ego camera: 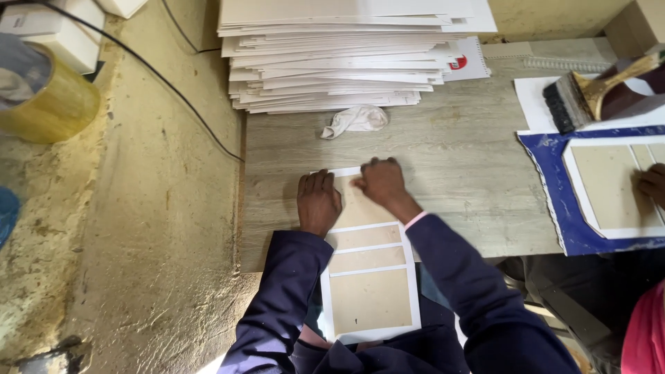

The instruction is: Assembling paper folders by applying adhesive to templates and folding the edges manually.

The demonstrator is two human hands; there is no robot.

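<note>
A white sheet with several tan cardboard panels glued to it [370,277] lies on the grey wooden table [471,159] and hangs over its near edge onto my lap. My left hand [317,202] presses flat on the sheet's far left part. My right hand [381,183], fingers curled, presses on the sheet's far edge just beside it. Both arms are in dark blue sleeves.
A tall stack of white sheets [339,55] stands at the back, a crumpled white cloth [357,120] before it. At right, another person's hand [652,183] rests on a tan board over blue paper [554,208], near a brush [589,93]. A yellow tape roll [52,104] sits left.
</note>
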